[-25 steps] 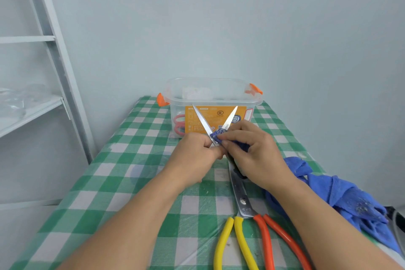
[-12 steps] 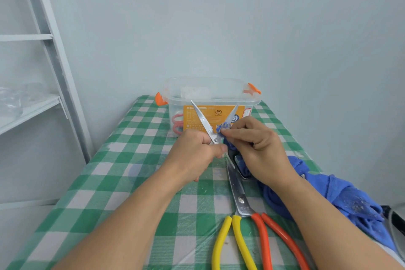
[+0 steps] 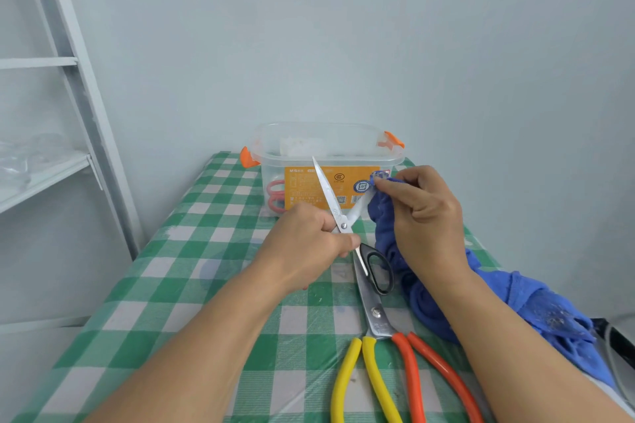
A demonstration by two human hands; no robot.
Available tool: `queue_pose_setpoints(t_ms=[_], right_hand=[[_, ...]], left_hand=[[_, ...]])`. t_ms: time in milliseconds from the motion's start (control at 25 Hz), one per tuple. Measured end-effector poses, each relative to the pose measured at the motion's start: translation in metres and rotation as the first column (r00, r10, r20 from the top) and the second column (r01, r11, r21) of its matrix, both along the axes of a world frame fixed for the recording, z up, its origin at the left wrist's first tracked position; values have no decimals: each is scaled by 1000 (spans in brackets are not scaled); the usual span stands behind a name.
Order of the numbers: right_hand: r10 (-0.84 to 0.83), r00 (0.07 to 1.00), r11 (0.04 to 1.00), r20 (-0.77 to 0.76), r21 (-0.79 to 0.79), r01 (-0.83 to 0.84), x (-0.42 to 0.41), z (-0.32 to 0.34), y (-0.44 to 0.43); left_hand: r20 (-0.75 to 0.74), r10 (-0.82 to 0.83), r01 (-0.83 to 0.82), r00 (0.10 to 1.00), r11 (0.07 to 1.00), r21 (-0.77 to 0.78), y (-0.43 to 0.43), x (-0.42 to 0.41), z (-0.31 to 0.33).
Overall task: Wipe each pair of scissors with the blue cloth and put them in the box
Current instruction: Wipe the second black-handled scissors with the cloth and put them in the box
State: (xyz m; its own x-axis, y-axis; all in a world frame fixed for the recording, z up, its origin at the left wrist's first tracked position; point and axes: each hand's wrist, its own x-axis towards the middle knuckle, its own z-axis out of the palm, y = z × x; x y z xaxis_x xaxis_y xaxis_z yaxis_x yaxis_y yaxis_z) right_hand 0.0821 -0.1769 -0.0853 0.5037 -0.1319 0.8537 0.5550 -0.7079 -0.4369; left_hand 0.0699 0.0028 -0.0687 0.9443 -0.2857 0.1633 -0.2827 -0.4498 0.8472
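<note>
Three pairs of scissors show, with one box and one blue cloth. On the checked table (image 3: 192, 285) the clear box (image 3: 330, 148) with orange clips stands at the far edge, a red-handled pair (image 3: 276, 196) inside it. The left hand (image 3: 305, 244) grips the black-handled pair (image 3: 343, 225) by its pivot, above the table, its steel blades spread in a V. A big pair (image 3: 376, 314) with yellow and orange handles lies flat, nearer. The right hand (image 3: 422, 216) pinches the blue cloth (image 3: 515, 295) round the right blade's tip; the rest trails to the table's right edge.
</note>
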Motion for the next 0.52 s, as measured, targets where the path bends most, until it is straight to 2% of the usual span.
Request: queue_pose_setpoints(t_ms=[120, 200, 280, 400, 440, 520], right_hand=[[-56, 992, 993, -112, 102, 67, -5, 6, -4], [0, 983, 949, -185, 311, 59, -8, 12, -5], [53, 973, 854, -226, 515, 74, -10, 19, -7], [235, 930, 667, -282, 743, 57, -10, 23, -8], [279, 909, 634, -310, 770, 68, -9, 23, -8], [273, 881, 671, -387, 733, 114, -9, 20, -7]], left_hand=[[-40, -1, 2, 999, 999, 45, -3, -2, -2], [-68, 23, -22, 997, 1000, 15, -3, 0, -2], [-78, 44, -45, 996, 999, -2, -1, 2, -2], [-71, 67, -68, 995, 998, -9, -1, 4, -4], [-65, 78, -79, 995, 997, -12, -1, 5, -4], [-60, 96, -97, 994, 995, -18, -1, 6, -6]])
